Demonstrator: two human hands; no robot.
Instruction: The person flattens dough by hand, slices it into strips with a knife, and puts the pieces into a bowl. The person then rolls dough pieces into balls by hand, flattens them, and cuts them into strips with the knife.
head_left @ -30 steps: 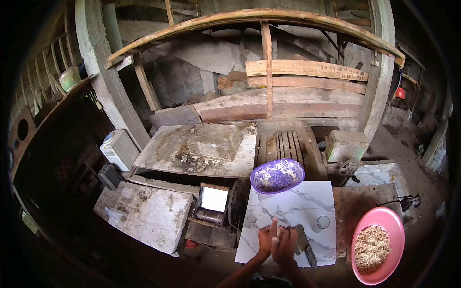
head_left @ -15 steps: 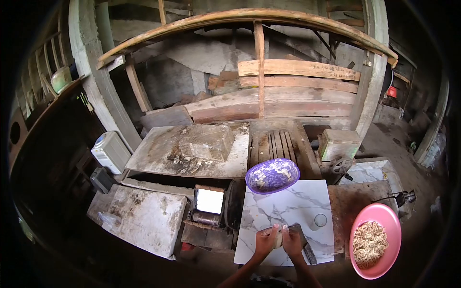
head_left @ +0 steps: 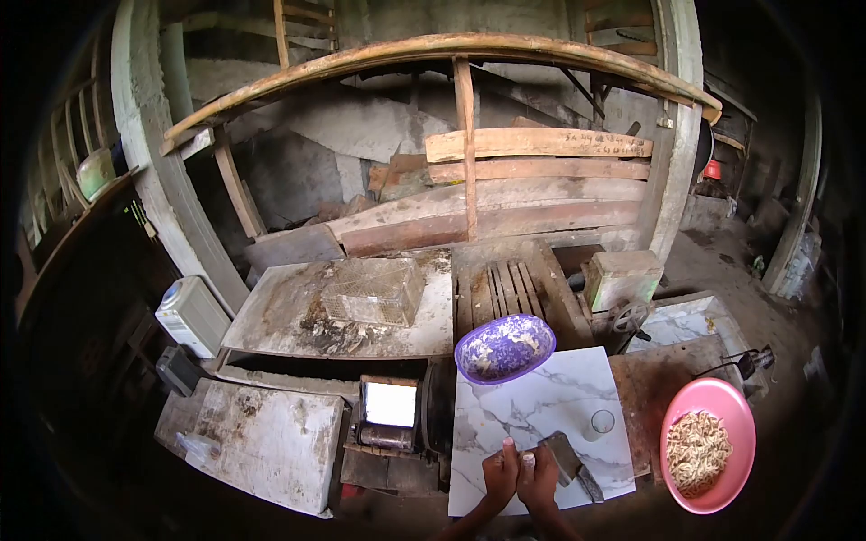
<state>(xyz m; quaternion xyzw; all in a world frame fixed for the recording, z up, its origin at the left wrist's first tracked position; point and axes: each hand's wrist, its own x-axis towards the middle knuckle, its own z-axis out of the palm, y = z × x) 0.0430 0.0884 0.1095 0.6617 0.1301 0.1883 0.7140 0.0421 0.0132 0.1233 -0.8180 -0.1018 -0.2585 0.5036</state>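
Observation:
My left hand [head_left: 499,475] and my right hand [head_left: 538,472] are closed side by side over a white marble-patterned board [head_left: 487,424], thumbs pointing forward. Between them is a pale dough lump [head_left: 527,458], mostly covered by the fingers. Just right of my right hand, a cleaver [head_left: 564,456] lies flat, its dark handle [head_left: 591,484] toward the near edge. Farther right stands a clear drinking glass [head_left: 602,421]. At the board's far left corner sits a purple basin [head_left: 505,349] with pale dough-like residue inside.
A pink basin [head_left: 747,451] to the right holds many pale, short strips [head_left: 697,453]. Left of the board is a machine with a bright white panel [head_left: 390,403]. Behind are a wire cage [head_left: 372,293] on a dirty tabletop and a slatted wooden surface [head_left: 501,288].
The view has shifted, moving the background down and left. My hands have drawn closer together, covering more of the dough lump; the cleaver blade is more exposed.

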